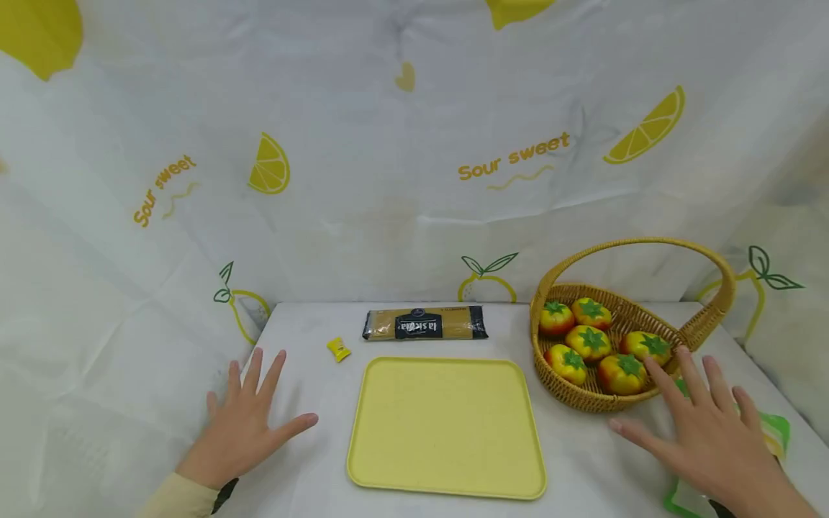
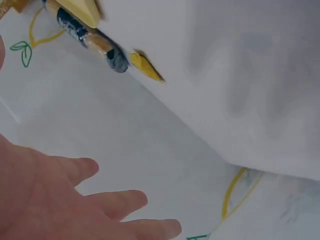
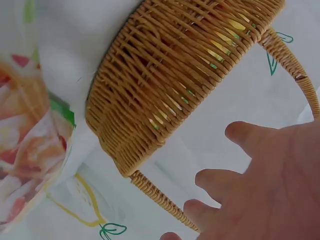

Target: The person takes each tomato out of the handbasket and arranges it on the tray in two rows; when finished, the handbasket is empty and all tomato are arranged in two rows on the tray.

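My left hand (image 1: 241, 430) is spread over the left side of the table, fingers straight, holding nothing. The small yellow packet (image 1: 338, 350) lies beyond its fingertips. On the right, my right hand (image 1: 709, 424) also has its fingers spread and holds nothing; its fingertips overlap the near edge of the wicker basket (image 1: 576, 396) in the head view. Several yellow-red persimmon-like fruits (image 1: 592, 343) with green leafy tops sit in the basket. Partly hidden under the right hand is a green-edged bag (image 1: 777, 430), whose printed front (image 3: 30, 145) shows in the right wrist view.
A yellow tray (image 1: 447, 428) lies between the hands. Behind it is a flat pasta packet (image 1: 424, 324) with a dark label. The basket's tall handle (image 1: 637, 242) arches above the fruits. A white lemon-printed cloth (image 1: 363, 216) hangs behind the table (image 1: 311, 460).
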The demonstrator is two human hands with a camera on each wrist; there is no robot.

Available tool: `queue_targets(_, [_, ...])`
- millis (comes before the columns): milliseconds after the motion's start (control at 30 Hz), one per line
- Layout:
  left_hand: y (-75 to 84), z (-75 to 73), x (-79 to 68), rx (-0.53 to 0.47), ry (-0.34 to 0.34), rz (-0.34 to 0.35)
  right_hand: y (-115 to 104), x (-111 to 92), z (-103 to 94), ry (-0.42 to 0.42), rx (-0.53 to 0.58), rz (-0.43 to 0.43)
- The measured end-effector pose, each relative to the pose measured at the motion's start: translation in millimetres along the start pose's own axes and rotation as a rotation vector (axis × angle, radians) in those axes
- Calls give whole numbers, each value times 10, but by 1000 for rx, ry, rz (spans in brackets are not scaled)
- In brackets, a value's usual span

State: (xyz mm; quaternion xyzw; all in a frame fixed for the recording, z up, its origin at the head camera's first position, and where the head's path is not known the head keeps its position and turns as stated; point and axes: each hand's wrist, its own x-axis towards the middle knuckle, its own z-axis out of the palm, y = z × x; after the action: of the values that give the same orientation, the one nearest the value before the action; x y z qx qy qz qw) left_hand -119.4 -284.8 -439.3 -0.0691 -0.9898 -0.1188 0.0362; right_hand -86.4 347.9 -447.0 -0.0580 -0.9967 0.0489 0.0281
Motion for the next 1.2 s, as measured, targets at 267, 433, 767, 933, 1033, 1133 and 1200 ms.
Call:
queue_targets(267, [346,199,398,-297,-80,7,-47,264,-166,62,134,-104])
queue_targets(433, [586,312,584,-443,-185,-115,-116,432,-175,41,176,-117])
queue_targets(767, [817,457,730,-494,-309,-233,-162,565,-131,-44,140,-68])
queue_targets(933, [834,524,760,-540,-343,-234,-154,594,-123,-73,120,-38])
queue_targets(1033, [822,559,779,-549,-363,-231,-156,609,-120,-80,111,-26])
queue_targets(1133, [804,585,789,-555,-376,-245,-166,618,-115,-88,110,-16])
queue_targets(1200, [790,603,793,-564,-389,-256,-171,620,-112,-94,112,-9])
